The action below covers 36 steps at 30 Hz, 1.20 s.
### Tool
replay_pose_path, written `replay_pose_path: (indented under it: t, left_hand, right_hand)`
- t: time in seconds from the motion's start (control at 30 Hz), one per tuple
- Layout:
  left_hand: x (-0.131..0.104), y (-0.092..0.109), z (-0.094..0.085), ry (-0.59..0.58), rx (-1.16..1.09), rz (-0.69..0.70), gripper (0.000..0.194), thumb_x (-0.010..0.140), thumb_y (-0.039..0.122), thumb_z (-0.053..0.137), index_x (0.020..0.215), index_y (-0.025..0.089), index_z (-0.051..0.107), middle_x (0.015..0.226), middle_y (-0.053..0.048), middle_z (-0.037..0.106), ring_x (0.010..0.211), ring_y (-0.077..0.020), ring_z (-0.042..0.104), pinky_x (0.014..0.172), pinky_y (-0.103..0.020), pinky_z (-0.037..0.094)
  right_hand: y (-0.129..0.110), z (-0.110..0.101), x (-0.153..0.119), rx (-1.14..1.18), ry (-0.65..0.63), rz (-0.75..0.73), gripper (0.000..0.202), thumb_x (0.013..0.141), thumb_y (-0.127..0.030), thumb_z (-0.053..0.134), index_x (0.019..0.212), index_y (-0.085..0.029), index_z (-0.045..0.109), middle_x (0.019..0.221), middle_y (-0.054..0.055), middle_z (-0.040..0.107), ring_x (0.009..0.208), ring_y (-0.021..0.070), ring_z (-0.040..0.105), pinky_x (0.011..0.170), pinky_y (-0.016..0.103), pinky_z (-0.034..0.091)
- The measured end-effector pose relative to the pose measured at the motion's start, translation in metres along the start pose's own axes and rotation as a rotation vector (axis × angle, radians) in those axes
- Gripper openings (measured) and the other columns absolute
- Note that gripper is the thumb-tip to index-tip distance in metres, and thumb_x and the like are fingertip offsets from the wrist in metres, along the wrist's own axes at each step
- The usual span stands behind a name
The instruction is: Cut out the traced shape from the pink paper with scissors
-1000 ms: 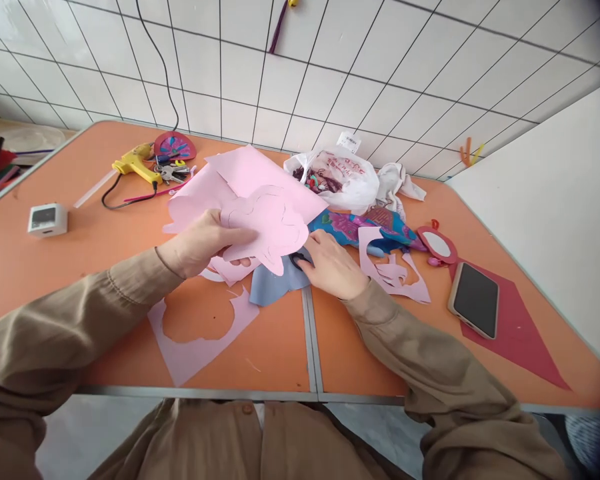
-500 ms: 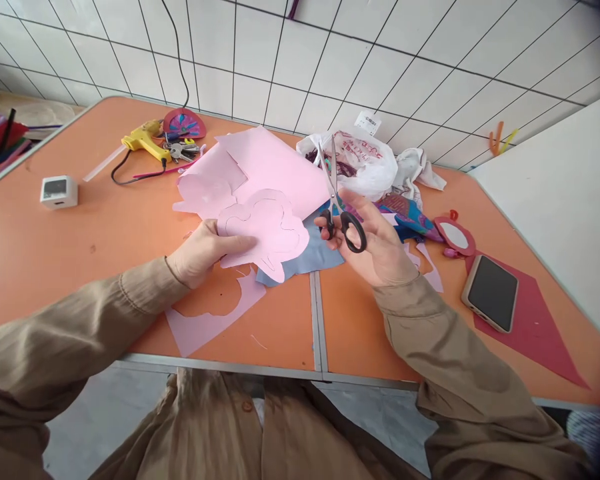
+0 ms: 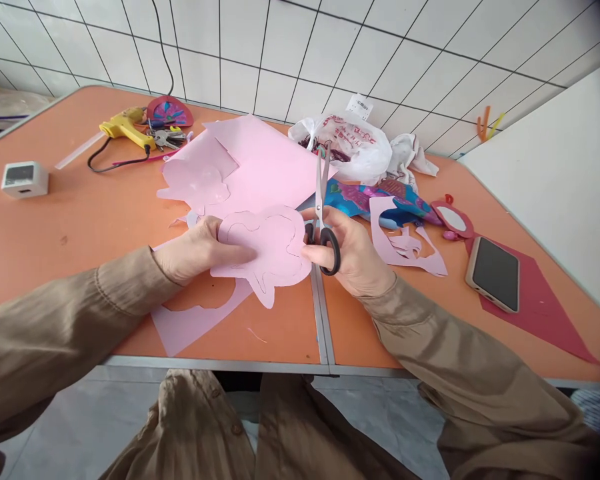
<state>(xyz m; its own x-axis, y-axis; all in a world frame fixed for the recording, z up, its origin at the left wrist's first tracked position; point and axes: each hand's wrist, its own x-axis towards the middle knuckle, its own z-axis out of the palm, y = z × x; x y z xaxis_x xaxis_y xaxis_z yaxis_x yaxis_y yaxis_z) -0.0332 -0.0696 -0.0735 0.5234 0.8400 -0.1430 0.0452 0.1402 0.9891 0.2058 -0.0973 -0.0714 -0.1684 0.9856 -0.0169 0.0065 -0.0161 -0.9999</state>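
Note:
A pink paper cutout [image 3: 267, 243] with a wavy outer edge and a thin drawn line inside it is held above the table. My left hand [image 3: 197, 252] grips its left side, thumb on top. In my right hand [image 3: 353, 252] are black-handled scissors [image 3: 321, 193], blades pointing up toward the wall and slightly apart. The right thumb and fingers also touch the cutout's right edge. Behind it lies a large folded pink sheet [image 3: 270, 160]. A pink paper offcut [image 3: 205, 320] rests on the table below my left hand.
On the orange table [image 3: 90, 233] are a yellow glue gun [image 3: 125, 128], keys [image 3: 167, 138], a small white box [image 3: 25, 180], a plastic bag [image 3: 370, 150], blue patterned fabric [image 3: 347, 198], another pink offcut [image 3: 433, 262] and a phone [image 3: 495, 273] on red paper [image 3: 545, 313].
My right hand has moved left and down with the scissors, and now meets the cutout's right edge. The cutout has shifted slightly down and turned. The camera view has shifted too.

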Motion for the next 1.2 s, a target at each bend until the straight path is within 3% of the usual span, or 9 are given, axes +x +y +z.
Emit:
replay_pose_path:
  t: [0.1, 0.23, 0.37, 0.47, 0.6, 0.8, 0.93, 1.07, 1.2]
  left_hand:
    - [0.0, 0.002, 0.003, 0.008, -0.018, -0.015, 0.015, 0.062, 0.026, 0.085, 0.068, 0.014, 0.079, 0.068, -0.007, 0.073, 0.064, -0.0196, 0.065, 0.057, -0.028, 0.051]
    - [0.0, 0.001, 0.004, 0.026, -0.248, -0.016, 0.03, 0.064, 0.042, 0.088, 0.068, 0.015, 0.077, 0.066, -0.008, 0.072, 0.06, -0.0175, 0.066, 0.058, -0.027, 0.055]
    - [0.001, -0.004, 0.01, -0.159, -0.401, 0.061, 0.044, 0.07, 0.056, 0.081, 0.089, 0.016, 0.078, 0.096, -0.014, 0.077, 0.09, -0.0256, 0.073, 0.079, -0.034, 0.06]
    - [0.001, -0.01, 0.019, -0.184, -0.393, 0.046, 0.042, 0.069, 0.05, 0.084, 0.094, 0.017, 0.077, 0.103, -0.014, 0.077, 0.096, -0.026, 0.072, 0.081, -0.033, 0.06]
    - [0.002, -0.015, 0.03, -0.103, -0.391, 0.012, 0.029, 0.073, 0.04, 0.084, 0.085, 0.015, 0.076, 0.086, -0.012, 0.077, 0.083, -0.0227, 0.073, 0.077, -0.031, 0.06]
    - [0.002, -0.012, 0.035, -0.008, -0.455, 0.026, 0.019, 0.08, 0.028, 0.076, 0.093, 0.015, 0.074, 0.086, -0.01, 0.074, 0.066, -0.0186, 0.066, 0.054, -0.027, 0.053]
    - [0.0, -0.007, 0.036, 0.075, -0.449, 0.046, 0.018, 0.079, 0.028, 0.075, 0.089, 0.013, 0.072, 0.075, -0.006, 0.067, 0.06, -0.0149, 0.059, 0.054, -0.027, 0.05]
    - [0.0, -0.009, 0.029, 0.156, -0.449, 0.066, 0.026, 0.076, 0.035, 0.079, 0.086, 0.012, 0.072, 0.071, -0.002, 0.063, 0.055, -0.0117, 0.055, 0.056, -0.026, 0.049]
    - [-0.001, -0.013, 0.02, 0.164, -0.433, 0.045, 0.031, 0.076, 0.042, 0.079, 0.085, 0.013, 0.071, 0.067, -0.003, 0.063, 0.058, -0.0145, 0.057, 0.057, -0.027, 0.05]
  right_hand:
    - [0.003, 0.004, -0.002, -0.006, -0.002, 0.005, 0.043, 0.058, -0.019, 0.082, 0.098, -0.024, 0.065, 0.067, -0.007, 0.059, 0.06, 0.0119, 0.052, 0.056, 0.026, 0.043]
    - [0.003, 0.01, 0.0, 0.108, 0.122, -0.054, 0.042, 0.059, -0.023, 0.078, 0.098, -0.024, 0.061, 0.075, -0.005, 0.06, 0.066, 0.014, 0.055, 0.06, 0.029, 0.045]
    - [0.004, 0.014, 0.001, 0.186, 0.203, -0.111, 0.036, 0.067, -0.026, 0.069, 0.1, -0.026, 0.056, 0.074, -0.006, 0.053, 0.06, 0.0124, 0.049, 0.054, 0.027, 0.041]
    - [0.007, 0.021, 0.002, 0.247, 0.244, -0.125, 0.036, 0.066, -0.025, 0.068, 0.1, -0.025, 0.055, 0.074, -0.006, 0.051, 0.058, 0.011, 0.046, 0.052, 0.026, 0.039]
    - [0.013, 0.029, 0.001, 0.226, 0.283, -0.117, 0.04, 0.064, -0.026, 0.074, 0.1, -0.024, 0.056, 0.077, -0.005, 0.054, 0.062, 0.0115, 0.048, 0.055, 0.027, 0.04]
    - [0.016, 0.031, 0.0, 0.216, 0.227, -0.074, 0.039, 0.061, -0.028, 0.082, 0.093, -0.023, 0.061, 0.075, -0.005, 0.057, 0.065, 0.0125, 0.053, 0.061, 0.029, 0.045]
    - [0.011, 0.024, -0.004, 0.211, 0.212, -0.02, 0.034, 0.07, -0.041, 0.077, 0.094, -0.023, 0.06, 0.067, -0.005, 0.058, 0.06, 0.0135, 0.055, 0.053, 0.028, 0.041]
    - [0.003, 0.014, -0.016, 0.176, 0.184, -0.101, 0.037, 0.078, -0.057, 0.072, 0.091, -0.024, 0.064, 0.062, 0.0, 0.062, 0.054, 0.0159, 0.055, 0.049, 0.031, 0.04]
    - [-0.003, 0.011, -0.033, 0.127, -0.05, -0.057, 0.042, 0.079, -0.063, 0.072, 0.092, -0.023, 0.067, 0.058, 0.002, 0.064, 0.049, 0.0163, 0.055, 0.045, 0.03, 0.04]
